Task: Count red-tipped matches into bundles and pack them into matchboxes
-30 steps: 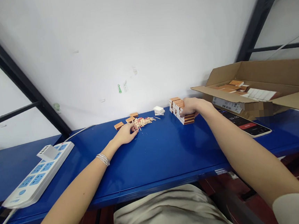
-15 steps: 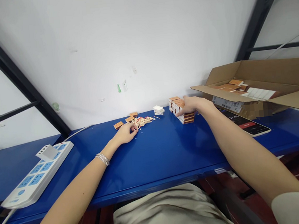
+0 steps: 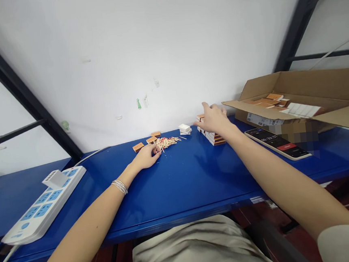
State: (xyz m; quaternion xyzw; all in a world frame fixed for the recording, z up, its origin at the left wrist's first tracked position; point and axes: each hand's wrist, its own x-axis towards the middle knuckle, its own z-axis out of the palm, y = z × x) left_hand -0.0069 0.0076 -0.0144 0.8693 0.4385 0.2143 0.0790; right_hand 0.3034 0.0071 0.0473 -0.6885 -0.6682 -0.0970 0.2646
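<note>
My right hand [image 3: 214, 120] is over the stack of matchboxes [image 3: 215, 139], its fingers spread and nothing held in them. The hand covers much of that stack. At the near left edge of the heap of loose red-tipped matches [image 3: 168, 141], my left hand [image 3: 147, 156] lies on the table with fingers curled together. What is between those fingers, if anything, is hidden. Beside the heap lie several orange-brown matchboxes [image 3: 138, 146]. A few white matchbox trays [image 3: 185, 128] are piled between the matches and the stack.
An open cardboard box [image 3: 265, 119] with more matchboxes stands at the right. A phone [image 3: 278, 143] showing a timer lies before it. On the left a white power strip [image 3: 46, 203] rests on the blue table [image 3: 179, 187], its cable trailing off. The wall [image 3: 167, 46] rises behind.
My right hand has let go of the matchbox stack, lifted slightly and moved left, its fingers opening. More of the phone now shows. My left hand has stayed by the matches.
</note>
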